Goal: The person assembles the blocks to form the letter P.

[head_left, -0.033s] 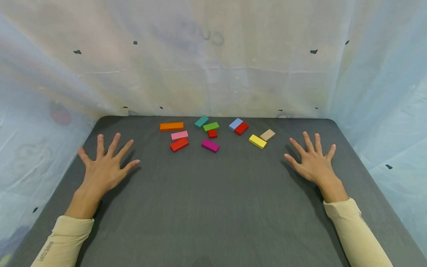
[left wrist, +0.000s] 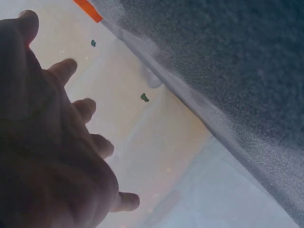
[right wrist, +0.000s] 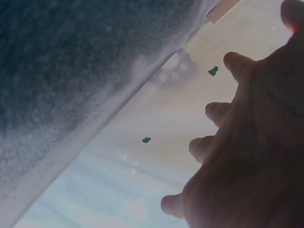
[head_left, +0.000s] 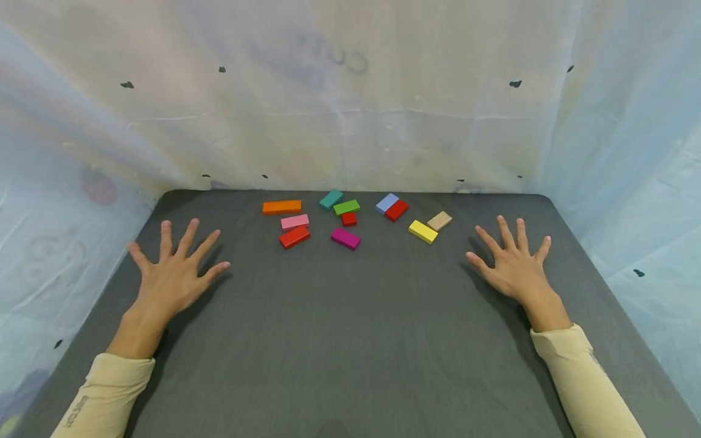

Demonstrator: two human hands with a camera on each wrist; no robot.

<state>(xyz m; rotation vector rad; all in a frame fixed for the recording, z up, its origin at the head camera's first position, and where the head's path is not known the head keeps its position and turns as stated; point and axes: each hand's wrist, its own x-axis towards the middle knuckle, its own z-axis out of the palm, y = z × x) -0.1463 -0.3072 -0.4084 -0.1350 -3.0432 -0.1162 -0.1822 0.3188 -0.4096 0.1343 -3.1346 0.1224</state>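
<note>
My left hand [head_left: 171,285] is spread with its palm down over the left part of the grey table, holding nothing. Nearest to it are an orange block [head_left: 282,207], a pink block [head_left: 295,222] and a red block [head_left: 294,237]. On the right, my right hand [head_left: 516,271] is also spread and holds nothing. To its left lie a natural wood block [head_left: 439,221] and a yellow block [head_left: 423,232], touching or nearly so. Both hands cast shadows on the cloth. In the left wrist view an end of the orange block [left wrist: 88,9] shows.
Mid-table at the back lie teal [head_left: 331,199], green [head_left: 347,208], small red [head_left: 348,219] and magenta [head_left: 345,238] blocks. A light blue block [head_left: 387,203] sits against another red block [head_left: 397,210]. Pale sheeting [head_left: 383,146] rises behind the grey table [head_left: 339,328] and along both sides.
</note>
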